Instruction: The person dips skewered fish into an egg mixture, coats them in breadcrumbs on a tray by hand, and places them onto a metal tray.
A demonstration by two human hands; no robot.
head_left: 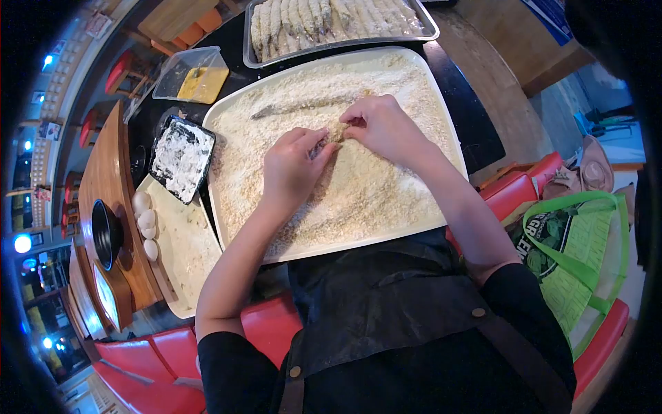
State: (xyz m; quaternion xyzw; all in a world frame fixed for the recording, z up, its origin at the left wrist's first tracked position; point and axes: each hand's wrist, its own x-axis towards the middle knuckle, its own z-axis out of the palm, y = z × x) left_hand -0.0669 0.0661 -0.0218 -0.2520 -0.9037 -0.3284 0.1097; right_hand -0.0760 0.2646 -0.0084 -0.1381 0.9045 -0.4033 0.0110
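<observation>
Both of my hands are over a large white tray [452, 148] spread with breadcrumbs [372, 193]. Between them is a crumb-coated shrimp [336, 132], mostly covered by my fingers. My left hand [296, 165] pinches its near-left end, where a darker bit shows at the fingertips. With thumb and fingers, my right hand [383, 127] grips the other end. Just beyond them, another long shrimp [296, 106] lies half buried in the crumbs, its dark tail pointing left. A metal tray [431, 31] at the back holds several coated shrimp [303, 21] in a row.
Left of the crumb tray are a clear container with yellow liquid [203, 84], a black tray of white flour [183, 155] and a cream board [183, 269]. Several eggs [147, 221] and a black bowl [107, 234] sit farther left. A green bag [586, 255] is at right.
</observation>
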